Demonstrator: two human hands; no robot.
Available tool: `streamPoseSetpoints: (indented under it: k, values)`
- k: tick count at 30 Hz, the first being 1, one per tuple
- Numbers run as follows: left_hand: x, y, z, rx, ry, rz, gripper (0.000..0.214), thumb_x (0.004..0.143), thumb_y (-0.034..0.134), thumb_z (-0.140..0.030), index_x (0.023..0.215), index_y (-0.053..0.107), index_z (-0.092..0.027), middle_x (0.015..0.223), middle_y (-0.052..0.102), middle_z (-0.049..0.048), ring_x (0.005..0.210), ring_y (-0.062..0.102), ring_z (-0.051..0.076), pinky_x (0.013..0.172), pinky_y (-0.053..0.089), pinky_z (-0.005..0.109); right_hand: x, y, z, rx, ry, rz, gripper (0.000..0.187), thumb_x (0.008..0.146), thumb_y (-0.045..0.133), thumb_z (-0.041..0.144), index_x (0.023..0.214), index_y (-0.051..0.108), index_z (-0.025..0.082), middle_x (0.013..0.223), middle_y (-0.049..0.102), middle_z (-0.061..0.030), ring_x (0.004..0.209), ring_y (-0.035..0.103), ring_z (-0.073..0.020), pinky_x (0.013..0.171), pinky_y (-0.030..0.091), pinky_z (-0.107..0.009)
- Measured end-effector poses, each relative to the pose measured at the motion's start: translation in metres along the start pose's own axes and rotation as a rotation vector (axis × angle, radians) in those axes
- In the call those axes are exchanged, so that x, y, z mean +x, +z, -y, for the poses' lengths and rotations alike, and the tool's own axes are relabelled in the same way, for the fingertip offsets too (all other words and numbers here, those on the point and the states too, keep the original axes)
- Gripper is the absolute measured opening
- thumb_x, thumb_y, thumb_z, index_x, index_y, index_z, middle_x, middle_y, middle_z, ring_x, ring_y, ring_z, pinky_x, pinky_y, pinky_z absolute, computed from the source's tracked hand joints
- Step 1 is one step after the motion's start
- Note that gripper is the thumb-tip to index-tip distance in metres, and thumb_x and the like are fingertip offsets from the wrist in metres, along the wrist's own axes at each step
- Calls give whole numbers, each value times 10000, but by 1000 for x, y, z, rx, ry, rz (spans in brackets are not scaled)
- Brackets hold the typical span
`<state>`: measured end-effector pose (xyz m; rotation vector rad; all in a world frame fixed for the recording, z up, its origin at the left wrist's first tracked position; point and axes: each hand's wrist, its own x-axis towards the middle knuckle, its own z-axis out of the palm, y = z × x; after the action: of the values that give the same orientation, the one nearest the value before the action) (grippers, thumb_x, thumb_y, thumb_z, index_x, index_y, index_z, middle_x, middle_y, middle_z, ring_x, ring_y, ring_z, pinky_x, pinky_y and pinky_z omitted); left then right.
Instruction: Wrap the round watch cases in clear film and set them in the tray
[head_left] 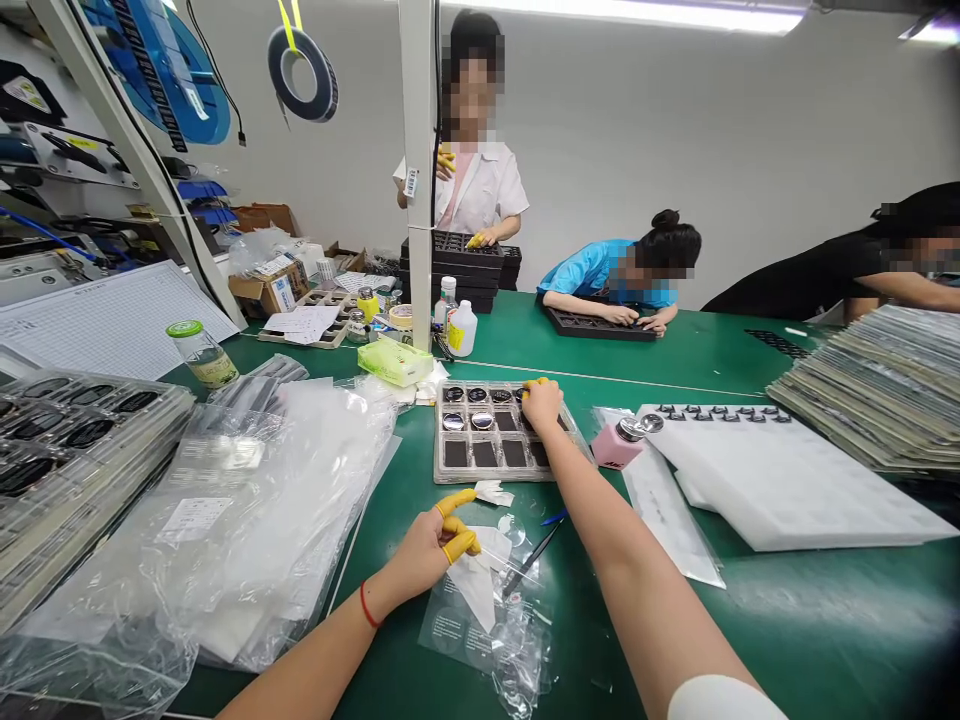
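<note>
My left hand (424, 545), yellow covers on its fingertips, hovers before the tray. Its index finger points forward; thumb and another finger close on a crumpled white wipe (476, 590) above a clear plastic bag (457, 635). At the far right part of the clear compartment tray (441, 465), my right hand (543, 405) bends its fingers down into a cell; what they grip is hidden. Dark-rimmed round pieces sit in the tray's back row, and two shiny round lenses (481, 421) lie in the middle row. Front cells show dark bottoms.
A pink pump bottle (619, 442) stands right of the tray, beside white foam sheets (780, 490). Tweezers (532, 560) lie in front. Plastic bags (285, 500) and stacked trays (90, 480) fill the left. A tissue pack (395, 360) and post (420, 180) stand behind; co-workers work across the table.
</note>
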<state>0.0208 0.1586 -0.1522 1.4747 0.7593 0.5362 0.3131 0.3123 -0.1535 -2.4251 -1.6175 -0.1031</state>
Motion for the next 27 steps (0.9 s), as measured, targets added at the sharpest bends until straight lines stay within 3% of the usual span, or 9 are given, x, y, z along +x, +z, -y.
streamPoseSetpoints:
  k: [5, 9, 12, 15, 18, 20, 23, 27]
  values:
    - [2, 0, 0, 17, -11, -1, 184, 798, 585, -324, 808, 658, -154, 1153, 627, 112, 764, 670, 180, 799, 506, 344, 14, 4, 23, 12, -118, 94, 369, 869, 488, 400, 1118, 651, 181, 1278, 492, -144, 1204, 334, -300, 964, 285, -412]
    - [2, 0, 2, 7, -17, -8, 192, 809, 575, -326, 856, 654, -158, 978, 684, 89, 789, 666, 186, 814, 502, 347, 31, 5, 34, 39, -109, 215, 315, 814, 575, 351, 1048, 682, 169, 1184, 560, -157, 1169, 390, -309, 923, 340, -405]
    - [3, -2, 6, -14, -2, -7, 219, 815, 572, -349, 833, 657, -147, 997, 682, 102, 780, 667, 180, 817, 499, 339, 29, -1, 37, 71, -119, 224, 315, 818, 563, 288, 1112, 652, 213, 1223, 548, -126, 1177, 403, -291, 943, 337, -412]
    - [7, -5, 11, -146, -7, -60, 352, 804, 603, -366, 1073, 586, -139, 943, 698, 100, 760, 670, 175, 807, 508, 347, 6, -12, 33, 97, -165, 163, 369, 880, 458, 259, 1221, 576, 179, 1277, 509, -148, 1206, 384, -296, 989, 292, -462]
    - [12, -12, 13, -365, -101, -225, 546, 805, 620, -351, 1264, 413, -138, 820, 706, 71, 750, 681, 169, 767, 526, 327, -37, -21, 25, 137, -328, 168, 330, 913, 425, 323, 1147, 621, 199, 1201, 566, -111, 1155, 438, -252, 985, 315, -409]
    - [15, -17, 14, -498, -186, -319, 526, 812, 619, -320, 1255, 400, -142, 805, 699, 65, 735, 692, 163, 731, 537, 301, -68, -24, 19, 151, -486, 220, 243, 844, 559, 386, 980, 685, 228, 1133, 597, -72, 1091, 479, -229, 947, 355, -356]
    - [16, -24, 17, -635, -248, -328, 427, 822, 608, -288, 1190, 447, -142, 776, 682, 52, 704, 697, 164, 674, 544, 280, -105, -25, 14, 121, -684, 215, 188, 738, 694, 383, 811, 689, 210, 1101, 585, -85, 1038, 485, -243, 885, 386, -364]
    - [14, -31, 19, -728, -240, -249, 285, 845, 571, -296, 1072, 529, -129, 716, 655, 30, 635, 679, 144, 670, 544, 274, -117, -42, 18, 70, -783, 108, 105, 813, 611, 263, 765, 656, 182, 1019, 595, -93, 982, 482, -239, 869, 374, -381]
